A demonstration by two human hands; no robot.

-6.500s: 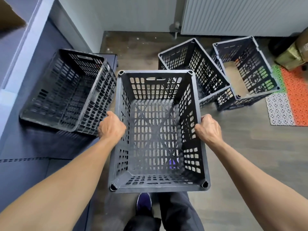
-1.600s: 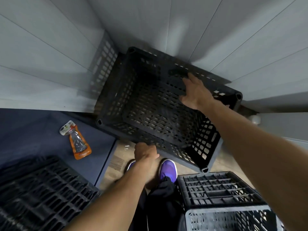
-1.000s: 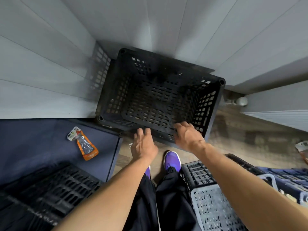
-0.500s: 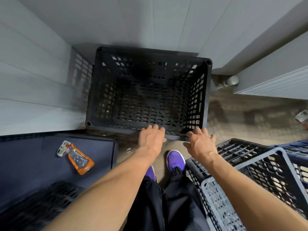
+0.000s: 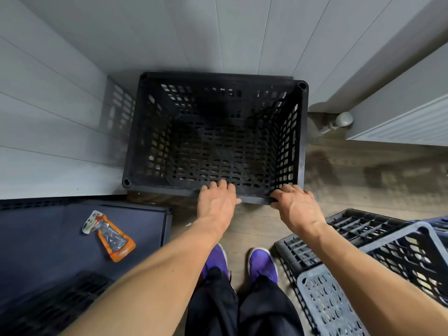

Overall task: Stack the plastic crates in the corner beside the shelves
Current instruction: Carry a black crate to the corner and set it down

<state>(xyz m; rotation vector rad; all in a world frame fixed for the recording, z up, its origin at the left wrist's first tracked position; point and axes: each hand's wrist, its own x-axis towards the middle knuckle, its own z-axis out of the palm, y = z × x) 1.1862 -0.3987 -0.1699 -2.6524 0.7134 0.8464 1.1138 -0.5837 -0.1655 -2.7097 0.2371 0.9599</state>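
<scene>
- Here, the black crate (image 5: pixel 215 139) sits upright in the wall corner, its far and left rims close to the panels.
- The left hand (image 5: pixel 217 202) lies flat, fingers spread, on the near rim.
- The right hand (image 5: pixel 294 207) curls over that rim near its right corner.
- Bare floor (image 5: pixel 363 170) lies open to the right; a grey crate (image 5: pixel 368 282) crowds the near right.
- A shelf (image 5: pixel 60 238) edge sits near left.

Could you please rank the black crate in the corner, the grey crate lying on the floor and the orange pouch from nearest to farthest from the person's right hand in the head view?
From the right hand:
1. Black crate, in the corner: its fingers rest on the near rim.
2. Grey crate, on the floor at lower right.
3. Orange pouch, far left on the dark surface, beyond the left hand.
</scene>
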